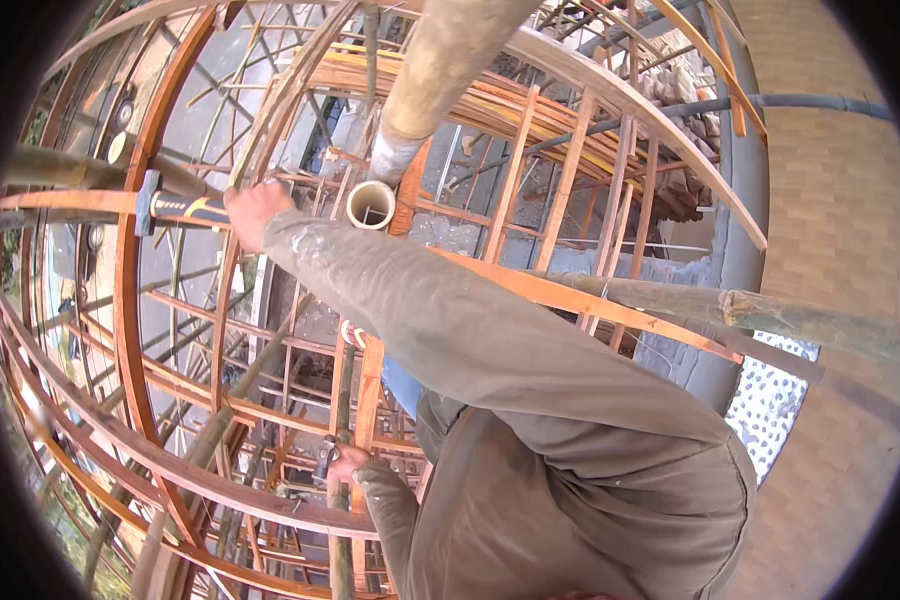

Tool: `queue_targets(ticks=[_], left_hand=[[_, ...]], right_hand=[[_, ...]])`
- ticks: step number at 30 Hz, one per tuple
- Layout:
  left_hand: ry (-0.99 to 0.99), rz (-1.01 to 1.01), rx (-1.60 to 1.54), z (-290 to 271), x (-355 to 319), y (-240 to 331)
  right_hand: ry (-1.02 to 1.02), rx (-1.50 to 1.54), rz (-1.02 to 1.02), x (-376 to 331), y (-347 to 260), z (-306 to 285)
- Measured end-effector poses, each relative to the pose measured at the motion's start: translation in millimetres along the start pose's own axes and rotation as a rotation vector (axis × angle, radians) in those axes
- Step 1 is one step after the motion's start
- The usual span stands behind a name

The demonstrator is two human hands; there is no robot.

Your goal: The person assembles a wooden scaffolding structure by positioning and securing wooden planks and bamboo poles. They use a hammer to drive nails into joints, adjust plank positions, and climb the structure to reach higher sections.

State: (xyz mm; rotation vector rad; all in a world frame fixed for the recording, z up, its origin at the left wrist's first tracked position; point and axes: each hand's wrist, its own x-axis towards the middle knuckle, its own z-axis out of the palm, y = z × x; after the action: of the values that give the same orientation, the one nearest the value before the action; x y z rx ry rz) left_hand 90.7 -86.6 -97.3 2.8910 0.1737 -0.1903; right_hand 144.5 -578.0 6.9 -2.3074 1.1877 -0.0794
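My right hand [257, 212] is closed round the black-and-orange handle of a hammer [192, 209], with my right arm stretched across to the left. The hammer's head lies at an upright wooden beam [127, 285], where a bamboo pole and a horizontal timber meet it; whether they touch, I cannot tell. Lower down, my left hand [347, 464] is closed beside a bamboo pole [342, 530]. A small dark metal piece [324, 456] shows at its fingers, too small to name. Just right of my right hand is the open end of a pale pipe [371, 205].
A thick bamboo pole [440, 75] rises close above the pipe. Wooden beams and bamboo scaffolding surround me, with deep gaps to lower levels. Several long planks [490, 110] lie stacked beyond. To the right are a grey concrete edge [745, 200] and a tan tiled surface [830, 190].
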Motion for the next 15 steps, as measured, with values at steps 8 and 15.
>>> queue_targets(ticks=[8,15], left_hand=[[-0.103,0.275,0.160,54,44,18],[-0.202,0.483,0.169,71,53,70]], right_hand=[[0.117,-0.024,-0.024,4,5,23],[0.198,-0.056,-0.030,4,6,30]])
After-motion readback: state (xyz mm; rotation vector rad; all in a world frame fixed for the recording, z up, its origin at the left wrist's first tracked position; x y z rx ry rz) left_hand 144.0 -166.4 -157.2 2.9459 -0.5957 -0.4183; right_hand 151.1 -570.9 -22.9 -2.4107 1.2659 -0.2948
